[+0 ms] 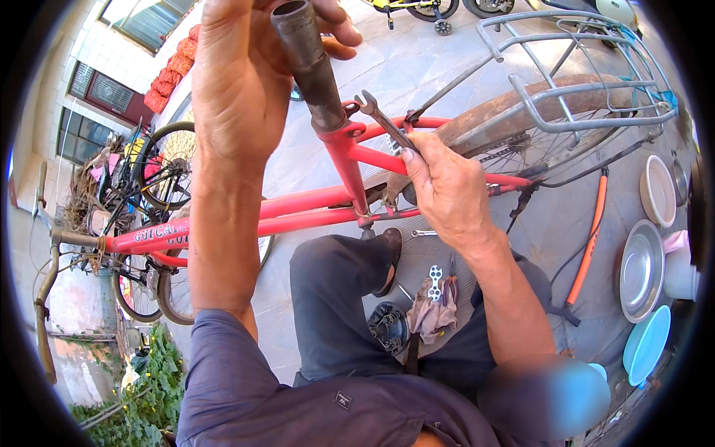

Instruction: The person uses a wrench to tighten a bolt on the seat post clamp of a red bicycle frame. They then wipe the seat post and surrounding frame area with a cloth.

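A red bicycle frame (344, 160) stands across my view, its bare metal seat post (307, 63) rising at the top. My left hand (249, 89) is closed around the upper post, with fingers curling behind it to the right side. In my right hand (454, 190) is an open-end wrench (381, 119), gripped by its shank. The wrench's jaw is beside the seat clamp (346, 113) at the foot of the post; whether it touches a nut there cannot be told.
The rusty rear fender (514, 112) and grey rack (555, 93) extend right. Handlebars (48, 276) are far left. Between my feet lie a multi-hole wrench (435, 283), pliers (450, 289) and a cloth (430, 319). An orange pump (593, 237) and several basins, one metal (640, 272), are at right.
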Motion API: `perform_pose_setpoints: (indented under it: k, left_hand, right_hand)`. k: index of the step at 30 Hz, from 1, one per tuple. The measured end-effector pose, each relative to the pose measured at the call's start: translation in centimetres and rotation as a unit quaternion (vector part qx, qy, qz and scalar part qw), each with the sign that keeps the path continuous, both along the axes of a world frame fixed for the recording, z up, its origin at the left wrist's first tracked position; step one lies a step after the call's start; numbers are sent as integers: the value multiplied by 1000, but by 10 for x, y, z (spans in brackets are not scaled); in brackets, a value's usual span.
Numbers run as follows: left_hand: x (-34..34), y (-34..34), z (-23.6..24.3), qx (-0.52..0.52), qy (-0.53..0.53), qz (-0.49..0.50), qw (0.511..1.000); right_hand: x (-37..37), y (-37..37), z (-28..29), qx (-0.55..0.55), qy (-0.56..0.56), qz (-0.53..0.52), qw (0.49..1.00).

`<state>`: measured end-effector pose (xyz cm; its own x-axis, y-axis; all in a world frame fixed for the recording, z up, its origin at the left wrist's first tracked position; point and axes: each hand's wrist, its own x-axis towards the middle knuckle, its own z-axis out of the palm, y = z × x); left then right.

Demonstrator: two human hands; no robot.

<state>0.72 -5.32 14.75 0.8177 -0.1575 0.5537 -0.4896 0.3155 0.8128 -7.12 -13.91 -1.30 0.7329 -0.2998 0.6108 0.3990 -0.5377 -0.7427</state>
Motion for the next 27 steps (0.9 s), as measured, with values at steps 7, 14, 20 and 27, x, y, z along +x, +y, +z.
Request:
perform_pose_setpoints:
  k: [7,14,20,27]
  left_hand:
    - [30,34,-2,109,44,-230,966]
    - [57,33,11,232,4,-520,822]
    - [68,26,12,222,8,-645,731]
    - [33,35,7,222,3,-354,908]
  right_hand:
    - [0,0,1,-12,-21,7,1000]
    - [0,-1,2,-11,-20,-3,1000]
    - [0,-2,2,1,-22,14,1000]
    - [0,-4,1,-9,-29,6,1000]
